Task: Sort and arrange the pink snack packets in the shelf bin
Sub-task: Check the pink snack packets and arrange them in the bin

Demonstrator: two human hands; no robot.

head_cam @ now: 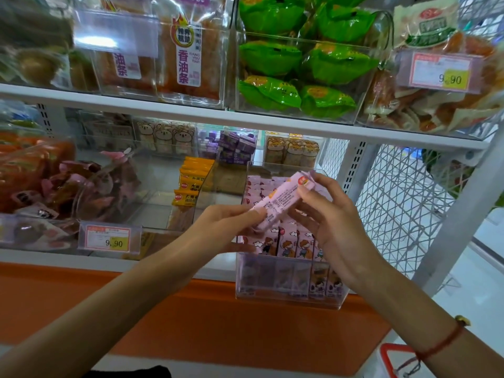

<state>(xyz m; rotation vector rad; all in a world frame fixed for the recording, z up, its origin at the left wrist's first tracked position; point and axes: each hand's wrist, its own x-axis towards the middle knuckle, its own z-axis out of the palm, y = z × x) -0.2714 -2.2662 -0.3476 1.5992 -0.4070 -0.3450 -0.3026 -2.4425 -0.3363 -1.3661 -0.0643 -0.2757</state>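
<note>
Packet [281,201] in mid-sort — both hands pinch its ends.
Left hand [231,225], right hand [327,214]; next, stand it upright in the bin [289,298] below.

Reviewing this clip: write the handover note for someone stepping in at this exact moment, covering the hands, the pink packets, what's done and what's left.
Left hand: pinches the lower end of a pink packet held above the bin.
Right hand: grips the same packet's upper end.
Clear bin: sits at the shelf's front edge; a front row of pink packets stands upright, with more lying behind them.
Done: the front row looks mostly lined up.
Left: probably slot the held packet in with the others and tidy the loose ones at the back.
</note>
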